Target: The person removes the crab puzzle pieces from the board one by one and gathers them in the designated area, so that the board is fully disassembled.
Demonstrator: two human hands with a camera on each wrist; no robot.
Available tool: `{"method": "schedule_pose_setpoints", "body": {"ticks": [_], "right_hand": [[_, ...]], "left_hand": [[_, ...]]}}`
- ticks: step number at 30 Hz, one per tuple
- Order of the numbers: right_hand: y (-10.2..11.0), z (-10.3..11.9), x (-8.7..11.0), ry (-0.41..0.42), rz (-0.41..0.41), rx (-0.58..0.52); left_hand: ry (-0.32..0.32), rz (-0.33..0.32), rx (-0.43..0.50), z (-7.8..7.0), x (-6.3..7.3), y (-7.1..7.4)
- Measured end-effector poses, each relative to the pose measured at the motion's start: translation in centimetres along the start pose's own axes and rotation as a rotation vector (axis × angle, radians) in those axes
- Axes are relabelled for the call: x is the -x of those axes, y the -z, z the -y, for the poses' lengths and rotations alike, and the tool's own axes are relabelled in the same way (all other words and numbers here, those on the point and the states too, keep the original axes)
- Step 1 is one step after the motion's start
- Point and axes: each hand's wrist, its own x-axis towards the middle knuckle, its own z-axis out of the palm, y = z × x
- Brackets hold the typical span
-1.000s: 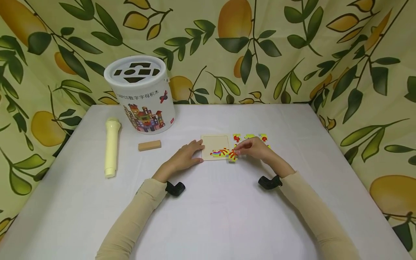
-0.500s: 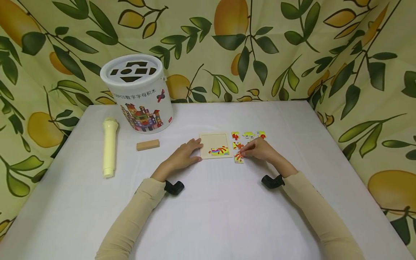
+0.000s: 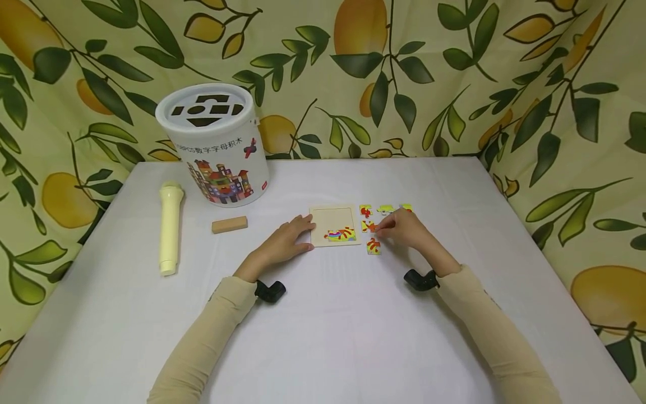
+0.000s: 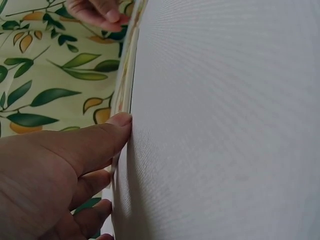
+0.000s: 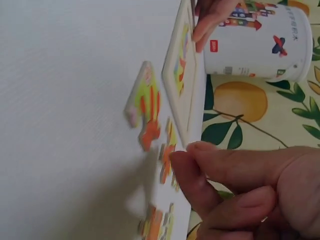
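Observation:
A square wooden puzzle tray (image 3: 325, 216) lies mid-table, with a joined strip of colourful puzzle pieces (image 3: 341, 234) along its near inner side. My left hand (image 3: 286, 240) rests against the tray's left edge; in the left wrist view its thumb (image 4: 107, 137) touches that edge. My right hand (image 3: 404, 229) hovers over the loose pieces, thumb and index tips close together, with nothing visible between them. Its fingertips are right at a red-and-yellow piece (image 3: 368, 226). Nearer lies a loose yellow piece with red stripes (image 3: 373, 246), apart from the right fingers (image 5: 192, 185) in the right wrist view.
More puzzle pieces (image 3: 386, 209) lie at the tray's right, some partly hidden by the right hand. On the left are a wooden block (image 3: 229, 224), a cream microphone-shaped cylinder (image 3: 170, 230) and a white block bucket (image 3: 217, 151). A patterned curtain (image 3: 298, 67) borders the table (image 3: 323, 325).
My right hand moved the striped piece rightward from the tray's edge, let it go on the table, and shifted slightly up from it. My left hand stays at the tray.

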Motion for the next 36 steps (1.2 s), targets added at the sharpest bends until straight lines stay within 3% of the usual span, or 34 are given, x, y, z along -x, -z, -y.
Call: {"method": "schedule_pose_setpoints", "body": {"ticks": [6,11,19,36], "right_hand": [[-1.1,2.1,-1.4,0.161,0.03,-0.049],[-2.9,3.5,-2.9,0.243,0.082,-0.047],[-4.6,4.4,-3.8,0.287,0.093,-0.031],[-5.5,4.9,-3.5,0.326,0.076,0.018]], "left_hand": [[-0.013,-0.003,0.01,0.1,0.0,-0.1],[-0.016,0.005,0.015,0.1,-0.1,-0.2],[-0.039,-0.008,0.024,0.0,-0.2,-0.3],[-0.027,-0.017,0.016,-0.1,0.1,0.1]]}}
